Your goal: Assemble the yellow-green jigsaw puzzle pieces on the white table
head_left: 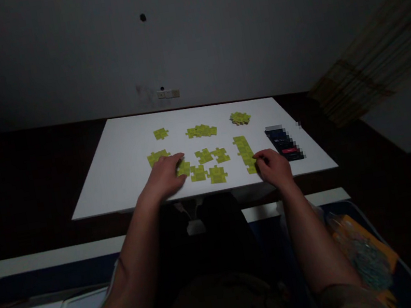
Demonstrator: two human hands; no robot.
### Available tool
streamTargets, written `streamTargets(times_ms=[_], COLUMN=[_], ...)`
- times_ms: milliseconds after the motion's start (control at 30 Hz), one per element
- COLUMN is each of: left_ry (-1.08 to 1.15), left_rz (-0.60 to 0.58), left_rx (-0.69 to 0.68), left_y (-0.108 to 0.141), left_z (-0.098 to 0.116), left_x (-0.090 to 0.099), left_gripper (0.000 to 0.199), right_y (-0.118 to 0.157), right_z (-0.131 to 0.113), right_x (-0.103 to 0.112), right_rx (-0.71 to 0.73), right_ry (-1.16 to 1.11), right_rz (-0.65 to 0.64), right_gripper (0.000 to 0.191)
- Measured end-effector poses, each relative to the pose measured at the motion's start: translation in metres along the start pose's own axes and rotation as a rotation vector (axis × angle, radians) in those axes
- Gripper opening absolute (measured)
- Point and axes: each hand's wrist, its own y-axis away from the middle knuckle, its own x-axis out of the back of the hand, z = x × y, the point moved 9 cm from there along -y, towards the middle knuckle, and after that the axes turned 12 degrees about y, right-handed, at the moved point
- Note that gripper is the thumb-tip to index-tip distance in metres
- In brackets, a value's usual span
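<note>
On the white table (106,176) lie yellow-green jigsaw puzzle pieces. My left hand (164,177) reaches over a puzzle piece (183,167), thumb and fingers apart, partly covering another piece (157,155) behind it. Between my hands are several loose pieces, among them a near one (217,174) and a farther one (204,156). A joined strip of puzzle pieces (244,152) runs away from me on the right. My right hand (275,167) has its fingers curled together, the tips at the strip's right edge.
Farther back lie a single piece (161,133), a spread heap of pieces (201,131) and a small pile (240,118). A dark phone-like object (285,144), partly pixelated, is at the right. Beside me at lower right is a clear plastic bag (367,258). The wall has a socket (168,94).
</note>
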Motion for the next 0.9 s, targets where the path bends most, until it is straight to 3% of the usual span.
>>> streamTargets(times_ms=[567, 900], left_ry=[0.25, 0.384], left_rz=[0.095, 0.173], left_rx=[-0.152, -0.151], left_y=[0.008, 0.013], left_z=[-0.001, -0.003], left_x=[-0.004, -0.006], left_gripper=[0.084, 0.093], right_y=[-0.001, 0.001], right_z=[-0.005, -0.004], right_x=[0.003, 0.001], right_rx=[-0.008, 0.003], right_ry=[0.006, 0.018], right_rz=[-0.016, -0.011], right_gripper=[0.032, 0.032])
